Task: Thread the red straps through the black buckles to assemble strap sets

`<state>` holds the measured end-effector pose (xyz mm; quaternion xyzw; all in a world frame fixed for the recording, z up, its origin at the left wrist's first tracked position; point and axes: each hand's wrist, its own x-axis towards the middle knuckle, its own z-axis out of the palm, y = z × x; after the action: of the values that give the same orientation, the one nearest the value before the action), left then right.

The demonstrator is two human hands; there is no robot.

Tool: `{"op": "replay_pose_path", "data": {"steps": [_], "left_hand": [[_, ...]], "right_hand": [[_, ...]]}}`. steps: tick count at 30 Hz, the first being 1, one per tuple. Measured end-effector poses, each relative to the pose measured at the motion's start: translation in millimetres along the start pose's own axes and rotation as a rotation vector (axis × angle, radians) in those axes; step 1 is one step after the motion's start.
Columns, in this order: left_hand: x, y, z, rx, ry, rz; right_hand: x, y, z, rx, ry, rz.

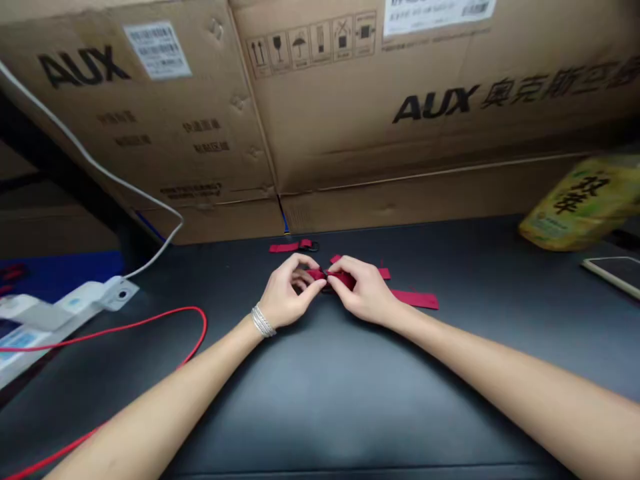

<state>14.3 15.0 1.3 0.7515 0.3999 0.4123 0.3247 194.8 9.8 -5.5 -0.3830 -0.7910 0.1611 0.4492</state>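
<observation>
My left hand, with silvery bracelets at the wrist, pinches a dark red strap between thumb and fingertips. From the other side my right hand pinches the same strap, its fingertips almost touching the left ones. A small dark piece shows at the fingertips, too small to make out. Just beyond the hands lies another red strap with a black ring at its end. Partly hidden by my right hand, a red strip lies flat on the black tabletop. A further red piece pokes out behind that hand.
Large cardboard boxes stand along the back edge. A yellow bottle and a phone-like flat object are at the right. On the left lie a white power strip, a white cable and a red cable.
</observation>
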Motion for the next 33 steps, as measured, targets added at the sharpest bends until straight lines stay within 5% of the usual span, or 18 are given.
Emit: {"op": "replay_pose_path", "data": {"steps": [21, 33], "left_hand": [[-1.3, 0.8, 0.8, 0.057, 0.004, -0.034], [2.3, -4.9, 4.5, -0.224, -0.009, -0.207]], "right_hand": [[-0.3, -1.3, 0.2, -0.005, -0.036, 0.021], [1.3, 0.0, 0.1, 0.044, -0.061, 0.049]]}}
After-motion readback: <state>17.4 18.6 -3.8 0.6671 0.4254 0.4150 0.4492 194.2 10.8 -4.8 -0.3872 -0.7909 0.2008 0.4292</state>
